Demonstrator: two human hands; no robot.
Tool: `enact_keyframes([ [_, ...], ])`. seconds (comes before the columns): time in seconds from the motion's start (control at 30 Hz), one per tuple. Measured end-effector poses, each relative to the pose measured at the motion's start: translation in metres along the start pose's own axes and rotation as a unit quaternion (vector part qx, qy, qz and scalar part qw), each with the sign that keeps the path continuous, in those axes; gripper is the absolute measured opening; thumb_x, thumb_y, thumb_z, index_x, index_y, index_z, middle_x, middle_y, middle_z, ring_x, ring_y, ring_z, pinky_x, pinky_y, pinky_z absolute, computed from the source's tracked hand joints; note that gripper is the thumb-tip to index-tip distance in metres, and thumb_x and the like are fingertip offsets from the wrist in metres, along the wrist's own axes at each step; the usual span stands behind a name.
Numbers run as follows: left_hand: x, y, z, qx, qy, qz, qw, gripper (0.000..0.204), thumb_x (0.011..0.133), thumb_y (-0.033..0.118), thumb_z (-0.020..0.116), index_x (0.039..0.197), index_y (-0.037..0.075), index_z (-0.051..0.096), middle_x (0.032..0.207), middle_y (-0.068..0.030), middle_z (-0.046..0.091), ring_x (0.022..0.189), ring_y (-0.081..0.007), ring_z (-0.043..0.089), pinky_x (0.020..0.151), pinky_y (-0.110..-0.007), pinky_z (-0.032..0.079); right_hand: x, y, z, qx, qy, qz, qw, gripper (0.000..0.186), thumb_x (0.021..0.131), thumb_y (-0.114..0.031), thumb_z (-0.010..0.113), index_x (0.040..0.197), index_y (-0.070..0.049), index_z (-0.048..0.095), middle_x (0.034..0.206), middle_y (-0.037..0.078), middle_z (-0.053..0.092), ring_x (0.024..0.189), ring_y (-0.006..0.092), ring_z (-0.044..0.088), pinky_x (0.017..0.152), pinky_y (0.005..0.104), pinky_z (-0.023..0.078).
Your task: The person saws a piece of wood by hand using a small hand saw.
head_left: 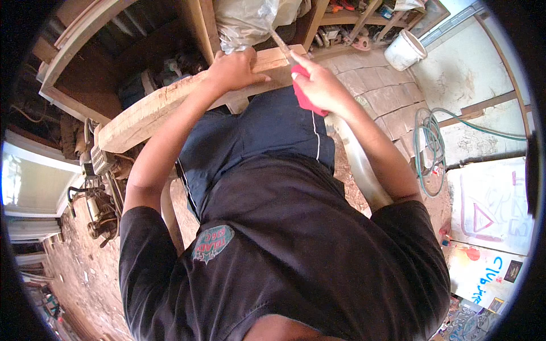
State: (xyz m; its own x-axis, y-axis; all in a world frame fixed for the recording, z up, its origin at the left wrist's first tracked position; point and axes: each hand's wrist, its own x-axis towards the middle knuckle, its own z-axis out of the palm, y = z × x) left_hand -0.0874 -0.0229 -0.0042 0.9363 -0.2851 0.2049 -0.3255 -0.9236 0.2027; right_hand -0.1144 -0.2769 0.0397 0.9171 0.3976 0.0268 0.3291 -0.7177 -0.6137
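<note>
Here I see the right hand closed round a slim red-handled metal tool, pointing far left across the long pale wooden beam beneath the spread left hand

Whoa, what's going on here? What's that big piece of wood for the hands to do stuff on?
The left hand rests over a thick wooden beam that lies across in front of the person. The right hand holds a long, narrow tool that is red where it is held. I can't tell whether the tool touches the wood. A white bucket is off to the right.
</note>
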Motion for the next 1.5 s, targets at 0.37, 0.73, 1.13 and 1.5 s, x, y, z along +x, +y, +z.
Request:
enact_keyframes([
  [0.37,-0.004,-0.04,-0.077,-0.121,0.133,-0.049,0.982,0.079,0.078,0.07,0.081,0.111,-0.001,0.072,0.094,-0.0251,0.076,0.095,-0.0382,0.077,0.086,-0.046,0.058,-0.03,-0.004,-0.086,0.406,0.052,-0.047,0.911,0.053,0.109,-0.02,0.056,0.161,-0.013,0.046,0.113,0.007,0.069,0.093,0.0162,0.069,0.085,0.0305,0.057],
  [0.73,-0.004,-0.047,-0.082,-0.172,0.184,-0.061,0.966,0.096,0.073,0.068,0.085,0.126,-0.01,0.067,0.101,-0.0299,0.076,0.098,-0.0388,0.077,0.089,-0.044,0.06,-0.041,-0.044,-0.089,0.372,0.033,-0.098,0.922,0.058,0.108,-0.019,0.053,0.164,-0.007,0.04,0.12,0.008,0.068,0.098,0.0138,0.068,0.087,0.0281,0.054],
  [1.13,0.0,-0.018,-0.063,-0.126,0.131,-0.036,0.983,0.088,0.075,0.064,0.087,0.12,-0.009,0.068,0.092,-0.0271,0.075,0.09,-0.0383,0.076,0.083,-0.045,0.059,-0.029,-0.013,-0.073,0.37,0.035,-0.083,0.925,0.063,0.105,-0.013,0.063,0.164,-0.013,0.041,0.102,0.003,0.068,0.09,0.0109,0.065,0.083,0.0282,0.054],
  [1.5,-0.003,-0.001,-0.021,0.003,0.13,0.018,0.991,0.079,0.074,0.072,0.082,0.101,-0.001,0.067,0.082,-0.023,0.073,0.083,-0.0409,0.074,0.08,-0.048,0.058,-0.052,-0.014,-0.043,0.031,0.089,-0.01,0.995,0.07,0.1,-0.014,0.066,0.165,-0.017,0.038,0.094,0.015,0.073,0.087,0.0235,0.072,0.086,0.039,0.056],
])
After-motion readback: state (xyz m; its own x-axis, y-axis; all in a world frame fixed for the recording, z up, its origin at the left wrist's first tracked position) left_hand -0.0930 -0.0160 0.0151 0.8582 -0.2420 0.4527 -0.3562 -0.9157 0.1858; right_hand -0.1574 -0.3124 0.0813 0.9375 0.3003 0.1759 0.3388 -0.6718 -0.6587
